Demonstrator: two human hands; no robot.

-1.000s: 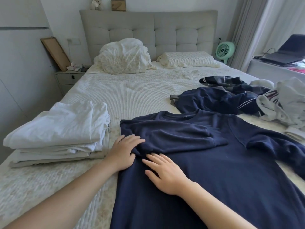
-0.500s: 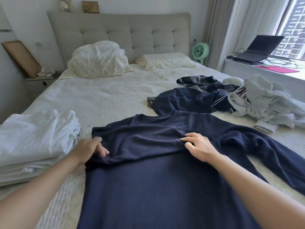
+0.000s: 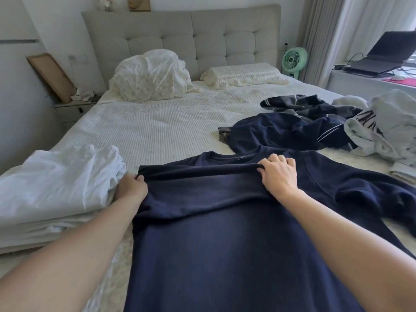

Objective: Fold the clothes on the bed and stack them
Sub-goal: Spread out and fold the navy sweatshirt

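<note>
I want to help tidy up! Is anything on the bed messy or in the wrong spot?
Yes. A crumpled heap of dark and pale clothes lies unfolded on the right of the bed. The white stack on the left is neat. Both hands, left and right, grip the navy shirt, mid-fold.

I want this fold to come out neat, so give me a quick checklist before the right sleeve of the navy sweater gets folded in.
1. Left hand grips the folded edge of the navy sweater: ok.
2. Right hand grips the same edge near the collar: ok.
3. Left sleeve folded across the chest: ok.
4. Right sleeve folded in: not ok, it lies spread out.
5. White stack clear of the sweater: cannot tell.
6. Hem lying flat: cannot tell, out of view.
</note>
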